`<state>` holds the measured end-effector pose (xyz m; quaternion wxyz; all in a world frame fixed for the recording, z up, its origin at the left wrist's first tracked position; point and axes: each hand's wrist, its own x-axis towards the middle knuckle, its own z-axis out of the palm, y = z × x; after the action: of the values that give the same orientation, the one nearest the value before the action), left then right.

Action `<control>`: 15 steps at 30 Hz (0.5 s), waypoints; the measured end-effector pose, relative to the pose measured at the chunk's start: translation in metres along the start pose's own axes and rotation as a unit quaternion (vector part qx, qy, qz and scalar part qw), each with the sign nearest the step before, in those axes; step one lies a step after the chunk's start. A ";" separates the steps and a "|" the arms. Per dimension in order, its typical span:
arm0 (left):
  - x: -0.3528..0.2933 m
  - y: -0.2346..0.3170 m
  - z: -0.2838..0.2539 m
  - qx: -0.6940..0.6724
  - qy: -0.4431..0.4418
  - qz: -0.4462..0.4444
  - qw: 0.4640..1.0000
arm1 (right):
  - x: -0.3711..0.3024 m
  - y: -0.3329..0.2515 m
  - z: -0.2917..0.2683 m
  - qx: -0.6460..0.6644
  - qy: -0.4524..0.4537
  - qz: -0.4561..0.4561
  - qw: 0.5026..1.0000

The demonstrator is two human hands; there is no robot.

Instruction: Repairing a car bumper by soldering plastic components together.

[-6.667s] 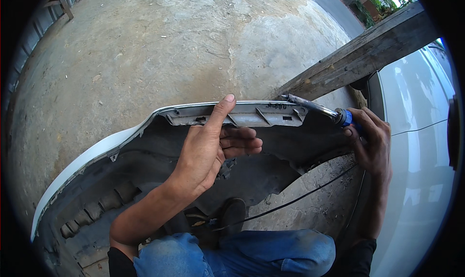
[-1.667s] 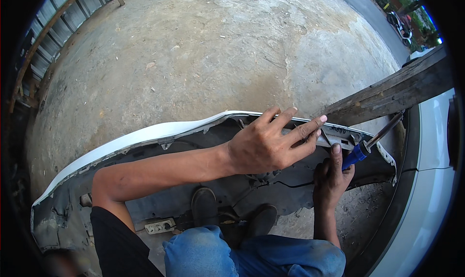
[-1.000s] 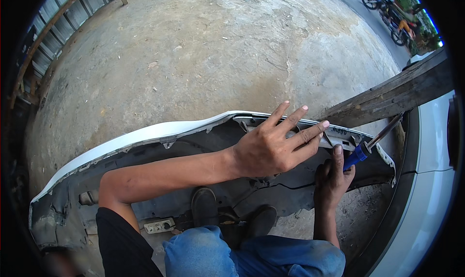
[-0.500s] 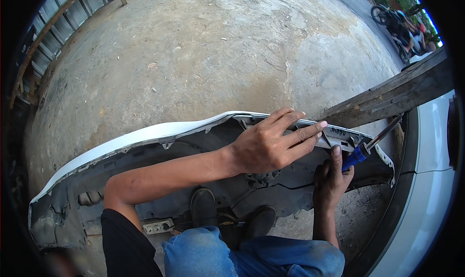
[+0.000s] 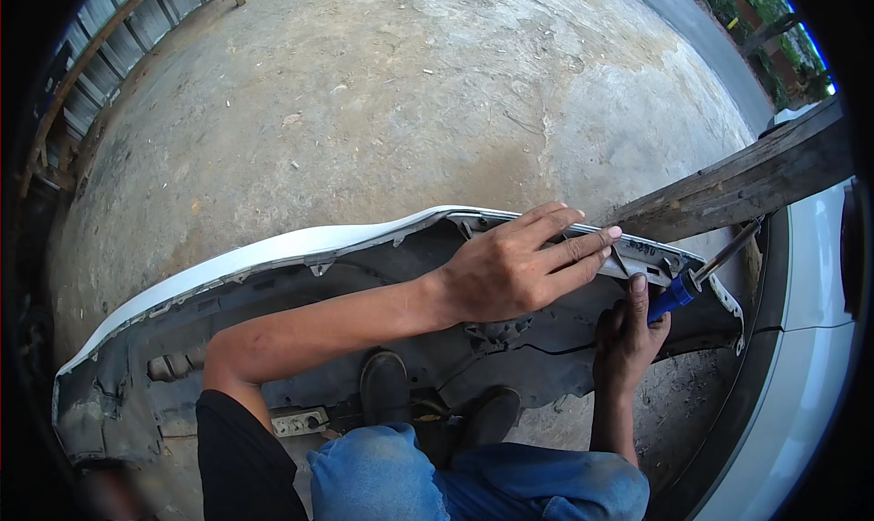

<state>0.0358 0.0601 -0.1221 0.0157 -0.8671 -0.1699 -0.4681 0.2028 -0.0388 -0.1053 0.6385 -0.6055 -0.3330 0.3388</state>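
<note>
We pressed our left hand (image 5: 510,270) flat on the white bumper (image 5: 273,252) edge to steady it; our right hand (image 5: 628,330) gripped the blue-handled screwdriver (image 5: 696,280) at the bracket.

Pretty tight on my right side: the wooden beam (image 5: 737,179) slants down right onto the far right end of the bumper (image 5: 273,252), and the white car body (image 5: 801,357) curves in close behind my right hand (image 5: 628,334), so it sits in a narrow pocket. My left hand (image 5: 514,266) lies flat across the top edge. Beyond the bumper's far edge it's bare concrete ground (image 5: 364,93), open for reaching over. My shoes (image 5: 387,384) fill the hollow underneath.
</note>
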 end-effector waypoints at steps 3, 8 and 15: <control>0.000 -0.001 0.002 -0.011 0.007 -0.002 1.000 | 0.000 -0.001 0.001 0.003 0.007 -0.005 1.000; -0.001 -0.003 0.002 -0.025 0.021 -0.011 0.999 | 0.001 0.000 0.003 -0.006 -0.001 -0.010 1.000; 0.002 -0.001 -0.004 -0.023 0.008 -0.002 1.000 | -0.003 -0.003 0.003 -0.003 0.008 -0.002 1.000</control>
<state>0.0332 0.0612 -0.1178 -0.0034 -0.8632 -0.1606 -0.4786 0.1990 -0.0400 -0.1024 0.6399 -0.6094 -0.3300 0.3321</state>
